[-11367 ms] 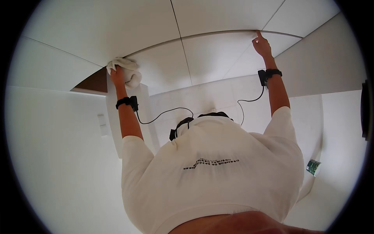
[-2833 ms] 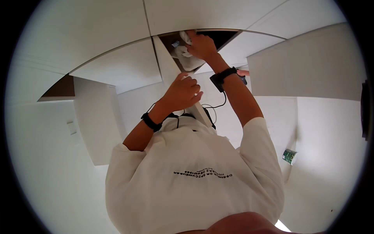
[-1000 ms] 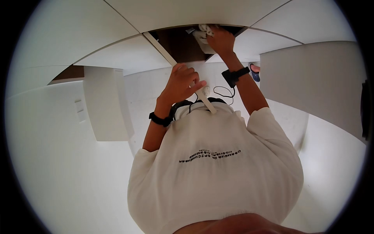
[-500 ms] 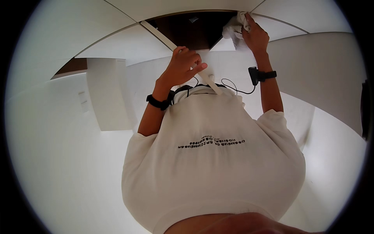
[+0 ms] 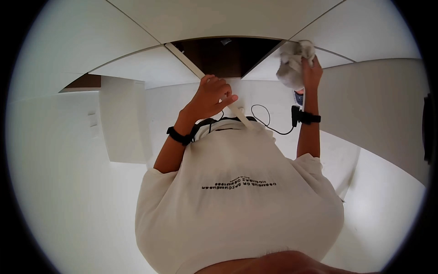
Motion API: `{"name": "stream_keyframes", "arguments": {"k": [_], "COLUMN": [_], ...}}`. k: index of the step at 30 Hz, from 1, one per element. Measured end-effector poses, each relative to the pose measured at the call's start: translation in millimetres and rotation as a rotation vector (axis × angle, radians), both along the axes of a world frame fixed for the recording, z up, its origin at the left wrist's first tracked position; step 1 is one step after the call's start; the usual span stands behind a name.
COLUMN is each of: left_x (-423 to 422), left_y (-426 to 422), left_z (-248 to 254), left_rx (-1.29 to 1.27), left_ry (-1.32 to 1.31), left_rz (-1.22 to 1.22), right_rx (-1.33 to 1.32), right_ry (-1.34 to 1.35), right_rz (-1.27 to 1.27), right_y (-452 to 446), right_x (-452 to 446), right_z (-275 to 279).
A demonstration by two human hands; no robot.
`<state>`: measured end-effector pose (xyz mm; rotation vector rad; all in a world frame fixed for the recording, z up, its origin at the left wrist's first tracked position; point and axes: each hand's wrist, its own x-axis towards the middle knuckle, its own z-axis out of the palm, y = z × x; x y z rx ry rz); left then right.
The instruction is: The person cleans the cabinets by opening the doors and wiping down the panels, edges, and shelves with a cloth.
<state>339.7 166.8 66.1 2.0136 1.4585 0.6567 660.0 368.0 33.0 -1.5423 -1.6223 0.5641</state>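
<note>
Cloth [image 5: 290,73] in R hand [image 5: 313,75], fingers closed on it, by cab. front [image 5: 264,66], R of open compartment [image 5: 216,59]; contact unclear. L hand [image 5: 206,98] curled over door edge [image 5: 186,60], thumb off. Moving cloth calls for firm grip, prob. steady door.

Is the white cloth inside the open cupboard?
No, the right hand holds the white cloth outside, to the right of the open cupboard.
</note>
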Motion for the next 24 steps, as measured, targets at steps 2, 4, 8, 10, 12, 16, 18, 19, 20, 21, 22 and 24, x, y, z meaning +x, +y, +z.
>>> {"name": "stream_keyframes", "arguments": {"k": [2,4,8,10,12,16,18,19,20,21,22,24], "left_x": [0,1,5,3,3,5,4,5,5,5,5,2], "left_y": [1,-1,-6,-4,-2,6,8,11,14,17,19,27], "left_z": [4,5,5,9,5,-1,-5,-8,-8,-12,-14,-17], "left_rx": [-0.004,0.017,0.143,0.111,0.163,0.199,0.214,0.228,0.224,0.219,0.211,0.230], "left_ry": [0.018,0.048,0.079,0.042,0.086,0.163,0.179,0.188,0.191,0.196,0.198,0.213], "left_rz": [-0.012,-0.014,0.027,0.020,0.004,-0.033,-0.028,-0.027,-0.019,-0.008,0.002,0.021], "right_rx": [0.019,-0.188,-0.176,-0.181,-0.183,-0.149,-0.191,-0.203,-0.215,-0.227,-0.229,-0.247], "right_ry": [-0.210,-0.390,-0.513,-0.528,-0.530,-0.510,-0.540,-0.549,-0.560,-0.568,-0.575,-0.587], "right_rz": [0.142,0.225,0.265,0.272,0.283,0.315,0.307,0.328,0.348,0.372,0.395,0.446], "right_y": [0,-3,5,8,8,5,-1,-5,-11,-13,-18,-29], "right_x": [-19,-37,-47,-49,-47,-41,-40,-36,-30,-25,-19,-6], "right_z": [-6,-2,-16,-17,-13,-11,-3,0,3,2,4,7]}}
